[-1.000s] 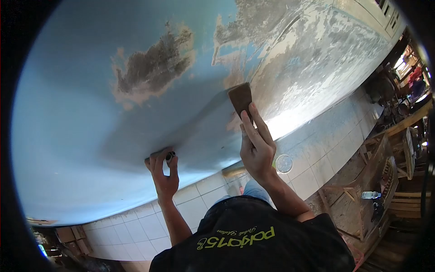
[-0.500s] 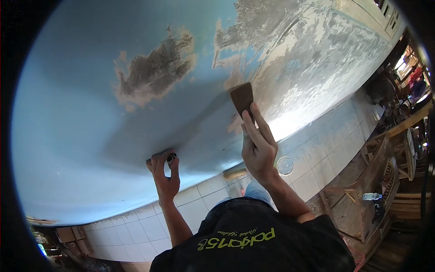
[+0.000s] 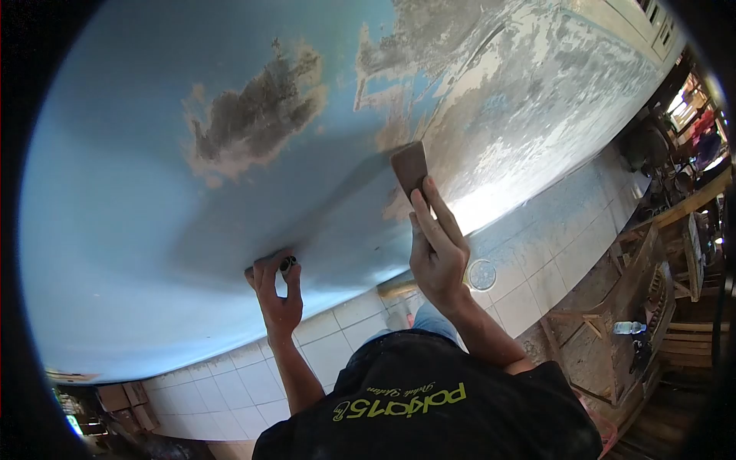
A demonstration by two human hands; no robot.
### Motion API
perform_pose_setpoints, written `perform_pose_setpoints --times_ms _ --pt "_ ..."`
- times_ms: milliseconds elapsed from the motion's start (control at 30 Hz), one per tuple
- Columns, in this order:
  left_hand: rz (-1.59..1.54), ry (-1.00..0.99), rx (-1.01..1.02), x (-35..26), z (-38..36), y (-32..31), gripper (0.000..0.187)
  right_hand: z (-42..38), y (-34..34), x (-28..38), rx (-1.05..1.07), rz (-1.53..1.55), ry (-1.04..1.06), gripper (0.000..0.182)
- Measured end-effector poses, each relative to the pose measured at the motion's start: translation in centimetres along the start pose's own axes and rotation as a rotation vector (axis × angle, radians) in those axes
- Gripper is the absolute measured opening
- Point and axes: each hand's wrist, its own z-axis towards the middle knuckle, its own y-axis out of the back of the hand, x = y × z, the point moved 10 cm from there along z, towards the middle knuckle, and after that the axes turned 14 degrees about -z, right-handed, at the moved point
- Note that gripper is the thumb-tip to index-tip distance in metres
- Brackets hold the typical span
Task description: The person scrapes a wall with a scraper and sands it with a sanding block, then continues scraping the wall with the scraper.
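Against the blue wall (image 3: 138, 245), my right hand (image 3: 441, 249) grips a flat brown block (image 3: 410, 165) by its lower end, beside a large grey, scraped area (image 3: 537, 92). My left hand (image 3: 277, 295) is at the wall lower and to the left, its fingers curled round a small dark object (image 3: 287, 265) with a round end; what it is cannot be made out. Above and between the hands, a dark bare patch (image 3: 257, 119) shows in the blue paint.
A white tiled floor (image 3: 238, 391) runs below the wall, with a round container (image 3: 482, 274) on it. To the right stand a wooden frame (image 3: 583, 330) and a plastic bottle (image 3: 629, 328). Cardboard boxes (image 3: 115, 397) lie at the lower left.
The brown block has tilted slightly in my right hand, showing more of its flat face. The wall patches sit a little further left in view. Both hands have barely moved.
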Motion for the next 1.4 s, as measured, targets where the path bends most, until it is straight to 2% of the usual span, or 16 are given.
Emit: perform_pose_setpoints --times_ms 433,633,833,933,1133,1233,1333,1400 --pt "0.042 -0.006 -0.013 -0.6 0.3 0.0 0.020 2.4 0.8 0.4 -0.089 -0.004 0.034 0.041" --pt "0.039 -0.037 -0.013 -0.4 0.3 0.1 0.021 0.7 -0.4 0.7 -0.035 -0.025 0.049 0.037" --pt "0.062 0.016 -0.009 -0.2 0.2 0.0 0.022 1.2 0.1 0.4 -0.051 -0.016 0.037 0.043" --pt "0.049 -0.018 -0.005 0.0 0.3 0.0 0.022 0.6 -0.4 0.1 -0.040 -0.031 0.027 0.045" --pt "0.014 0.059 -0.007 0.2 0.2 0.2 0.021 0.4 -0.4 -0.1 -0.021 0.024 -0.007 0.043" --pt "0.048 -0.019 -0.018 -0.5 0.2 0.2 0.022 0.6 -0.5 0.1 -0.034 0.019 0.003 0.044" --pt "0.052 -0.005 -0.012 -0.3 0.2 0.2 0.022 0.5 -0.5 0.3 -0.044 0.017 0.018 0.044" --pt "0.059 0.000 -0.005 -0.1 0.1 0.1 0.021 0.7 -0.5 0.1 -0.021 0.061 -0.044 0.042"
